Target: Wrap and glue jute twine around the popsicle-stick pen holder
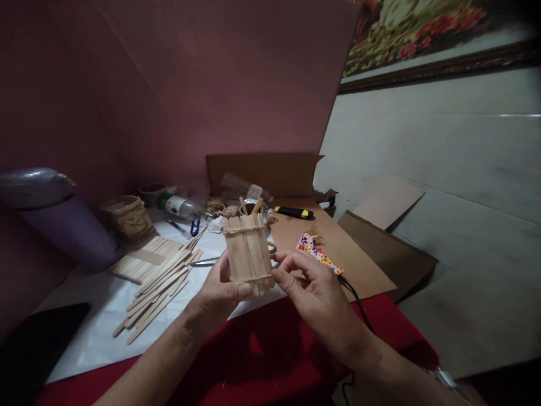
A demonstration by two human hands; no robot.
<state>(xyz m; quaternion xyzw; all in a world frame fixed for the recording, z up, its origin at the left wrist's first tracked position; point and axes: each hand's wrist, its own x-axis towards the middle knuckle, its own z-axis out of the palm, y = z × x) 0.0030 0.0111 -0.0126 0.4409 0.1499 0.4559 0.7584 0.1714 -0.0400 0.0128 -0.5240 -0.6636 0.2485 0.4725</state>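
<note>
Cup of wooden sticks (248, 251) sits near upright between both hands, clasped low by the left hand (220, 286), while the right hand (311, 283) bunches its fingertips at the cup's lower right side, their grip unclear.

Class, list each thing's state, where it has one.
Stick cup: held upright, bound with twine
Left hand: gripping the cup
Right hand: half-curled at cup's edge
Sticks: loosely heaped
Glue gun: lying down, cord attached
Green-capped bottle: lying down
Scissors: partly hidden behind cup
Knife: lying flat
</note>
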